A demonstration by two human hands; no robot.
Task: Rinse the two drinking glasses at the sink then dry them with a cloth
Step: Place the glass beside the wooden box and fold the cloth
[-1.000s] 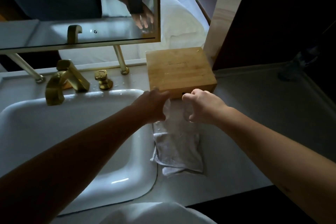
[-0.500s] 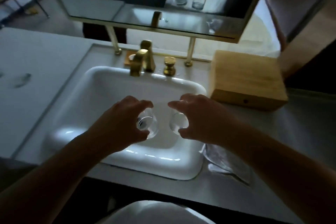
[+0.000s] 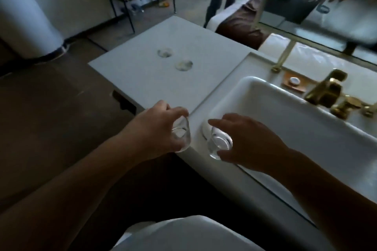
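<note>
Right, current state:
worktop (image 3: 142,79): pale slab left of the sink, two round wet marks (image 3: 175,60) on it, well apart from the hands
sink (image 3: 271,108): white basin, brass tap (image 3: 326,91) at its back edge, small dish (image 3: 294,84) behind the rim
left hand (image 3: 157,128): over the worktop's near corner, grip curled round the left glass from above
right hand (image 3: 248,140): over the sink's near left corner, grip curled round the right glass, index finger stretched out
left glass (image 3: 181,134): clear, tilted, held just beside the other
right glass (image 3: 219,142): clear, tilted, held above the sink rim
contact with worktop or rim: cannot tell
</note>
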